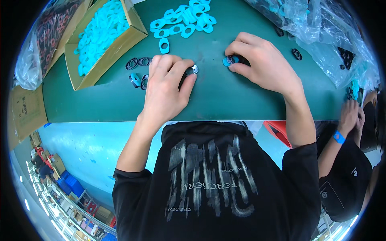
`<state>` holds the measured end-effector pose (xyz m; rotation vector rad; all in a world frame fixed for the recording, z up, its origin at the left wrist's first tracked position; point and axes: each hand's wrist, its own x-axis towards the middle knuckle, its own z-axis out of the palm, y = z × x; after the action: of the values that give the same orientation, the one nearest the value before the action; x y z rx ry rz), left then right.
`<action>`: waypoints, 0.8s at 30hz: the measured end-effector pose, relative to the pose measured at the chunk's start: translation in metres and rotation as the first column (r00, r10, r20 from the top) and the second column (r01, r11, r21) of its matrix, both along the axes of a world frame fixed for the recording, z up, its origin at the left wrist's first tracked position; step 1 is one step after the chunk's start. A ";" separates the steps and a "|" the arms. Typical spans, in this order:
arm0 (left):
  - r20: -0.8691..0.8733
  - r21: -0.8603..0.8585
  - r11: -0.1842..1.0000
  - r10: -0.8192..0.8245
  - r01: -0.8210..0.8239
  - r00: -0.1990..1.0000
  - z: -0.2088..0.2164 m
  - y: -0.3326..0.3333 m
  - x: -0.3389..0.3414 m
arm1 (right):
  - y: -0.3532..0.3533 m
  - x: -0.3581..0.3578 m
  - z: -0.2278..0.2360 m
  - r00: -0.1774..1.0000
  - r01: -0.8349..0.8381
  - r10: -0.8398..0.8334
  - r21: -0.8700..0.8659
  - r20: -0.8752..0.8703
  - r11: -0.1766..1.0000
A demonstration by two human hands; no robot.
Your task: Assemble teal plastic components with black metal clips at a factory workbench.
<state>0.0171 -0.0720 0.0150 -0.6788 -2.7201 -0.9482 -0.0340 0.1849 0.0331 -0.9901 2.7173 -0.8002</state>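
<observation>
Over the green table (108,104) my left hand (167,86) is closed on a small dark object with a round shiny metal end (195,69). Its exact kind is hidden by the fingers. To the right, my right hand (261,60) pinches a black and turquoise oval part (229,60) between thumb and fingers. Beside my left hand lie black oval rings (132,63) and a black and turquoise piece (134,80). A single turquoise oval ring (164,45) rests just beyond that hand, with a loose pile of turquoise rings (177,29) farther back.
At the left stands an open cardboard box (138,34) of turquoise rings, beside a plastic bag of dark parts (52,36). Clear plastic bags (321,40) cover the far right, near a loose black ring (296,54). A co-worker's hands (350,114) handle small parts at the right.
</observation>
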 end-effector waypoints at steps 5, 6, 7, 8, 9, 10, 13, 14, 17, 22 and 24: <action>-0.032 0.013 1.000 0.015 -0.015 0.999 -0.008 0.001 -0.001 | 0.000 -0.003 -0.002 0.999 -0.024 0.029 -0.194 0.023 0.981; -0.040 0.015 1.000 0.019 -0.019 0.999 -0.008 0.001 -0.001 | -0.001 -0.005 -0.003 0.999 -0.025 0.030 -0.193 0.022 0.981; -0.057 0.018 1.000 0.022 -0.021 0.998 -0.007 0.002 -0.002 | -0.001 -0.005 -0.004 0.999 -0.038 0.039 -0.204 0.000 0.978; -0.068 0.020 1.000 0.021 -0.020 0.997 -0.006 0.002 -0.003 | -0.002 -0.006 -0.005 0.998 -0.053 0.049 -0.215 -0.025 0.975; -0.051 0.018 1.000 0.026 -0.025 0.998 -0.004 0.002 -0.002 | -0.003 -0.006 -0.003 0.998 -0.056 0.048 -0.212 -0.039 0.976; -0.044 0.017 0.999 0.031 -0.030 0.999 -0.004 0.001 -0.004 | -0.005 -0.006 -0.002 0.999 -0.042 0.039 -0.195 -0.020 0.980; -0.018 0.011 0.999 0.040 -0.039 0.999 -0.002 -0.001 -0.005 | -0.007 -0.011 -0.004 0.999 -0.026 0.030 -0.175 0.024 0.984; -0.020 0.025 0.999 0.045 -0.044 0.999 -0.001 -0.001 -0.004 | -0.007 -0.011 -0.002 0.999 -0.029 0.034 -0.180 0.027 0.983; -0.028 0.073 0.997 0.022 -0.020 0.999 0.000 0.003 -0.005 | 0.000 -0.007 0.001 1.000 -0.011 0.015 -0.167 0.025 0.986; 0.011 0.087 0.995 0.047 -0.048 0.999 -0.006 -0.001 0.006 | 0.000 -0.002 -0.012 1.000 -0.023 0.026 -0.158 0.014 0.987; 0.015 0.105 0.993 0.052 -0.054 0.999 -0.001 -0.001 0.010 | -0.002 0.001 -0.011 0.996 -0.017 0.029 -0.150 0.083 0.988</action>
<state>0.0267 -0.0733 0.0137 -0.5800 -2.6621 -1.0784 -0.0334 0.1829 0.0222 -0.9899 2.6013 -1.0303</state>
